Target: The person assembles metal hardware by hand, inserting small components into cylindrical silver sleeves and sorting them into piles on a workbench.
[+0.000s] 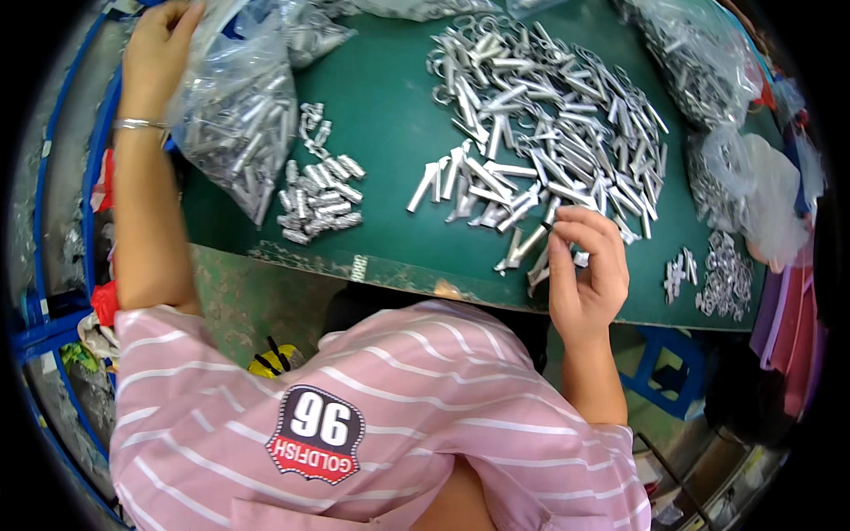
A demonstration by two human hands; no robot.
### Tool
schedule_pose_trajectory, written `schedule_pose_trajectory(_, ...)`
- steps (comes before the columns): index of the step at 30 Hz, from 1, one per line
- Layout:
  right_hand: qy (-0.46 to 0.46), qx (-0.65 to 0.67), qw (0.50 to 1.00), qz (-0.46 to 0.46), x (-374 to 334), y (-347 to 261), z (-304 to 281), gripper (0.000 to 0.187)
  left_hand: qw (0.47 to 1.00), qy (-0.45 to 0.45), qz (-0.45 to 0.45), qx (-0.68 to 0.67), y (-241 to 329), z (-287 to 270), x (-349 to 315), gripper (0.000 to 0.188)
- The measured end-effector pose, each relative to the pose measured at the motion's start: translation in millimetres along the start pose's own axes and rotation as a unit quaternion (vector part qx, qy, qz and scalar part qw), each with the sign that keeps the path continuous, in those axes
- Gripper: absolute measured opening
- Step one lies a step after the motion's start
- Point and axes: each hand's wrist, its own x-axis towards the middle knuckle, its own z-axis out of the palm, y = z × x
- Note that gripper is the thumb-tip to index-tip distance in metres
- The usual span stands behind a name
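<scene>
My right hand (586, 270) hovers over the near edge of the green table (390, 133), fingers curled and pinching a small silver metal tube (534, 241) at the foot of a big heap of silver tubes and clips (549, 115). My left hand (158, 49) reaches to the far left and grips the top of a clear plastic bag (235, 106) full of small metal pieces. A small pile of short ribbed metal parts (319, 196) lies beside that bag.
More clear bags of metal parts (699, 62) sit at the far right, with little piles of rings (728, 276) near the right edge. A blue stool (664, 367) stands below the table. Blue frame bars (53, 319) run along the left.
</scene>
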Motion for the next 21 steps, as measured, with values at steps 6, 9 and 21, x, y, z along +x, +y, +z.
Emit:
schedule_pose_trajectory(6,0.019,-0.057,0.996,0.069,-3,20,-25,0.013,0.889,-0.443,-0.093,-0.070,-38,-8,10,0.052)
schedule_pose_trajectory(9,-0.019,-0.073,0.996,0.052,11,20,-25,0.013,0.939,-0.337,0.010,-0.067,-57,3,24,0.036)
schedule_pose_trajectory(21,-0.145,-0.202,0.968,-0.042,69,44,6,0.008,0.958,-0.288,-0.009,0.002,-47,5,13,0.012)
